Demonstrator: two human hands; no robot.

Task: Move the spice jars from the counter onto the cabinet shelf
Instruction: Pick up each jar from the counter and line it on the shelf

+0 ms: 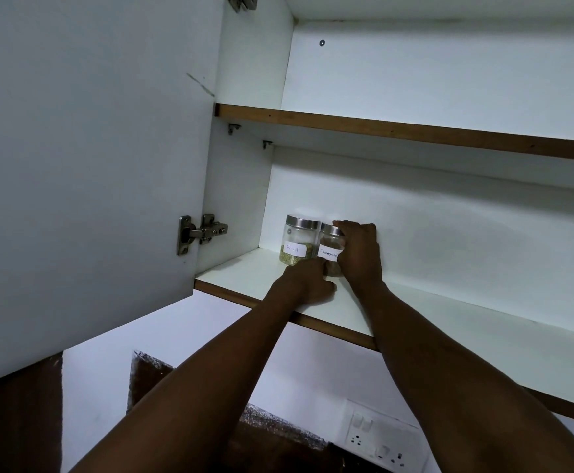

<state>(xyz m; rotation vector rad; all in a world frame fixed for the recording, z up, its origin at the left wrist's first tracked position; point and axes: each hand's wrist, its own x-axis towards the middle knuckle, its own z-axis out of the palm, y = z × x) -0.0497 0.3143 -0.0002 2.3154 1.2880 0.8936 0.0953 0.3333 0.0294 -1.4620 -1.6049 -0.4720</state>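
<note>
Two glass spice jars with steel lids stand side by side on the lower cabinet shelf [415, 312], near its left wall. The left jar [297, 242] carries a white label and holds greenish seeds. The right jar [329, 245] has a white label too; its lower part is hidden by my hands. My right hand [360, 256] wraps around the right jar's side and lid. My left hand [304, 285] rests on the shelf with fingertips touching that jar's base.
The cabinet door [91, 165] stands open on the left with a steel hinge [203, 232]. An upper shelf [415, 131] runs above. Below the cabinet are a white wall, a dark brown panel, and a switch-and-socket plate [381, 438].
</note>
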